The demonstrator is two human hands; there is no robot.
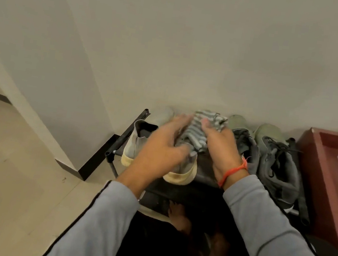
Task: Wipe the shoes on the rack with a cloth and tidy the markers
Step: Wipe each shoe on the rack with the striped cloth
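- Left hand [161,146] lay spread over a pale shoe [181,173]; right hand [219,150] pinched the striped cloth [198,132] between them.
- Shoe on the rack [128,130] ran lengthwise, toe towards the wall, heel nearest.

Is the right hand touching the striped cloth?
Touching. The head view shows the right hand with its fingers lying on the striped cloth, no gap between them.

Black shoe rack [205,172] on pale tiled floor [4,169], against wall. On top: two grey shoes [137,143], two dark sneakers [276,163].
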